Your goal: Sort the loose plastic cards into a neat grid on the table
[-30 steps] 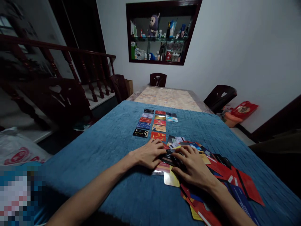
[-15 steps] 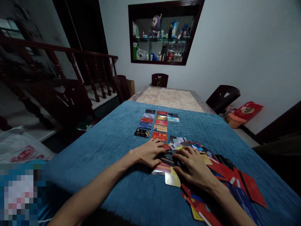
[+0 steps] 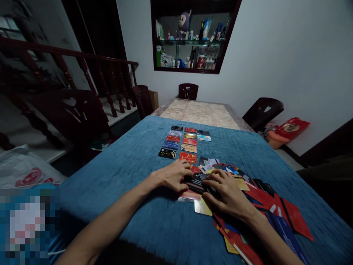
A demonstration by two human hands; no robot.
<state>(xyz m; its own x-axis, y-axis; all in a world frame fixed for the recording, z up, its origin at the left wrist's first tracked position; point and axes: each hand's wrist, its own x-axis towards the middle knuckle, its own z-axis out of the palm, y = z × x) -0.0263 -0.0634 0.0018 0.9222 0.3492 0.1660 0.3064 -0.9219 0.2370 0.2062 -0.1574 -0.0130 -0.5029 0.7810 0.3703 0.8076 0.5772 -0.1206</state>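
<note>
I have the black card toward the near edge of the tabletop, between my left hand, fingers curled, thumb apart, and my right hand, fingers bent, slightly spread, beside the loose card pile.

Both the left hand and right hand touch a black card above the blue cloth.

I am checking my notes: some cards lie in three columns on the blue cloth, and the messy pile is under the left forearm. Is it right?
Not quite. The head view shows the messy pile under the right forearm, not the left. Some cards do lie in three columns on the blue cloth.
</note>
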